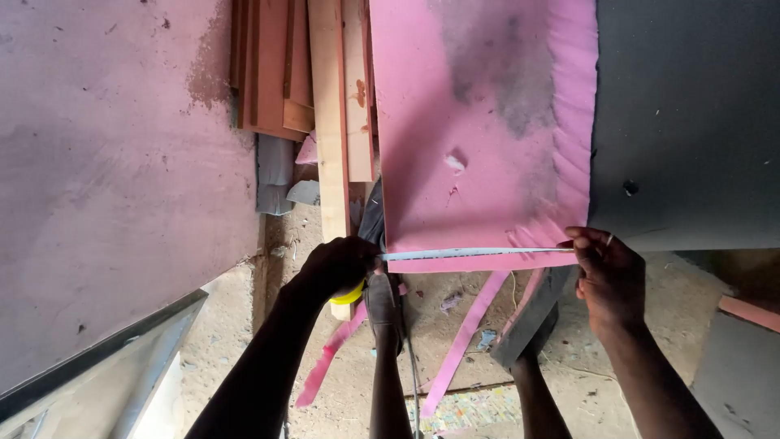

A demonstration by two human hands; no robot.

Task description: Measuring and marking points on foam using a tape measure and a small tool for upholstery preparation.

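Note:
My left hand (337,267) grips a yellow tape measure case (349,294) at the lower left corner of a pink foam sheet (479,122). The pale tape blade (479,254) runs from that hand across the foam's lower edge. My right hand (605,276) pinches the blade's far end at the foam's lower right corner, next to a dark grey foam sheet (691,122). My legs and feet show below, on the dirt floor.
Wooden planks (325,97) lean behind the foam. A large pinkish board (114,162) stands at the left, with a metal-edged panel (97,358) below it. Pink foam strips (463,341) and a dark grey offcut (528,321) lie on the floor.

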